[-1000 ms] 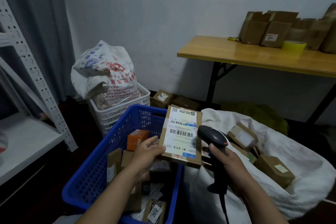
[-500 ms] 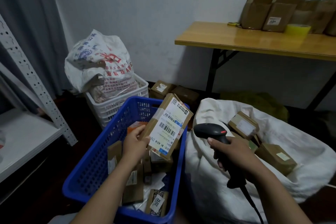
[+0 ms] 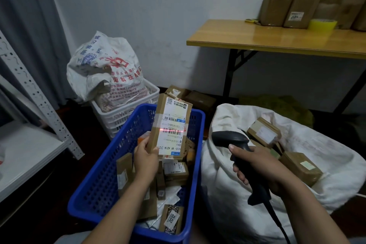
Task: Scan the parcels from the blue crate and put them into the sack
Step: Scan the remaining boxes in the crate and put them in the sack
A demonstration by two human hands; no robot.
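The white sack (image 3: 227, 184) is lying open on the floor at the right, with several brown cardboard parcels (image 3: 301, 166) resting inside it. Just beside it on the left, the blue crate (image 3: 107, 180) is holding more boxed parcels and flat mailers. Above the crate, the left hand (image 3: 145, 161) is gripping the lower end of an upright cardboard parcel (image 3: 170, 125), fingers clamped around its edge, label facing the scanner. The right hand (image 3: 259, 166) is closed around the grip of the black barcode scanner (image 3: 230, 139), holding it over the sack with its head pointing left. A red scan line (image 3: 172, 130) is falling across the barcode on the parcel's label
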